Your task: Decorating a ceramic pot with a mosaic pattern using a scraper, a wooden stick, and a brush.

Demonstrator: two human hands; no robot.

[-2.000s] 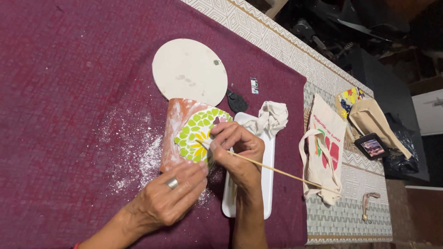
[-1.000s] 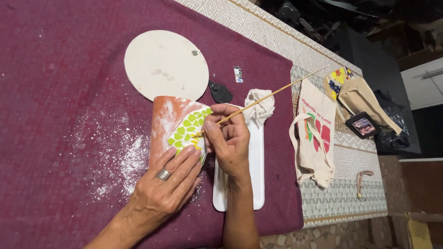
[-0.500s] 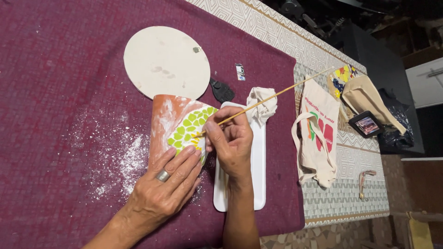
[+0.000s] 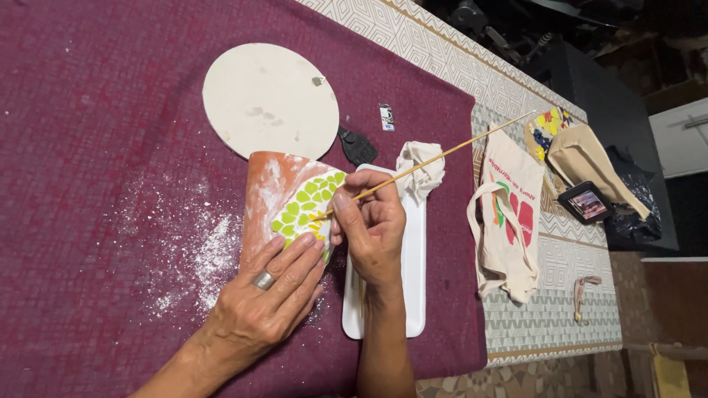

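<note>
Maroon cloth covers the table, white powder scattered at centre-left. Terracotta piece with green mosaic tiles sits mid-frame. Left hand lies flat on its lower edge, fingers spread, ring on, grip holding nothing. Right hand pinches a thin wooden stick, tip touching the green tiles. White round disc upper centre, just above the piece. White tray under the right hand, crumpled rag on its top end. Tote bag right of frame.
</note>
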